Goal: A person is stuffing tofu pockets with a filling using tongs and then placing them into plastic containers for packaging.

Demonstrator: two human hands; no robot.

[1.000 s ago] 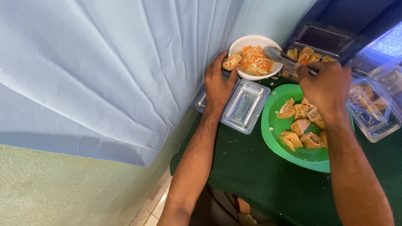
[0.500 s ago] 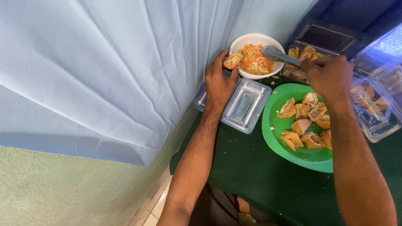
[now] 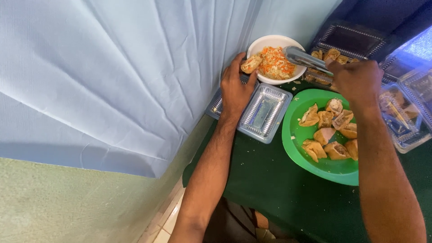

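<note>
Left hand (image 3: pixel 236 87) rested on the near rim of the white bowl (image 3: pixel 265 45), fingers curled against it, gripping the bowl's edge; thumb lay close to a fried pastry (image 3: pixel 250 64) sitting at the bowl's left side. Bowl held shredded orange-and-white slaw (image 3: pixel 275 63). Right hand (image 3: pixel 357 81) was clenched around the handles of metal tongs (image 3: pixel 306 58), whose tips reached over the right side of the bowl, above the slaw; whether the tips pinched anything could not be told. Just in front of the bowl, an empty clear plastic tray (image 3: pixel 264 112) lay on the dark green worktop (image 3: pixel 279 180), the left wrist crossing its left edge. To the right of the bowl and nearer the person, a green plate (image 3: pixel 335 168) carried several fried pastries. Behind the bowl to the right, an open clear container (image 3: pixel 330 56) held more pastries. Pale blue cloth (image 3: pixel 117 72) hung left of the bowl.
</note>
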